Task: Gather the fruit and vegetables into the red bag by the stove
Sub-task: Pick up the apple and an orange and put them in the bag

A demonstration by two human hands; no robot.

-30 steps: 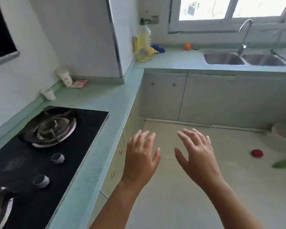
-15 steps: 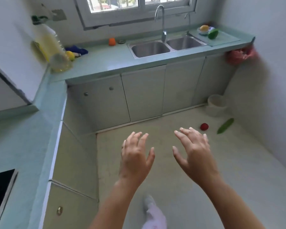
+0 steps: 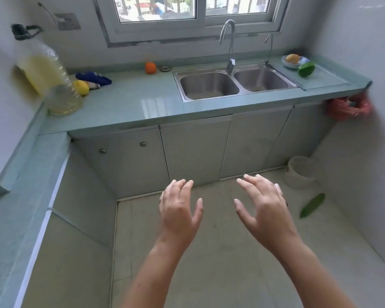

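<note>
Above the floor [image 3: 220, 263], the left hand [image 3: 178, 210] and right hand [image 3: 262, 207] hover, each grip spread and empty; an orange [image 3: 150, 68] sits on the counter [image 3: 125, 103].

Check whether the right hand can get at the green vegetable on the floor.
Probably yes. The right hand is open and empty, and the green vegetable lies on bare floor just to its right, nothing between them. Reaching it likely means bending down.

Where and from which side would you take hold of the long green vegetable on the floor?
Probably grip the long green vegetable round its middle, from above, the right hand spanning its narrow width: it lies flat and slanted on the floor, nearer that hand.
</note>
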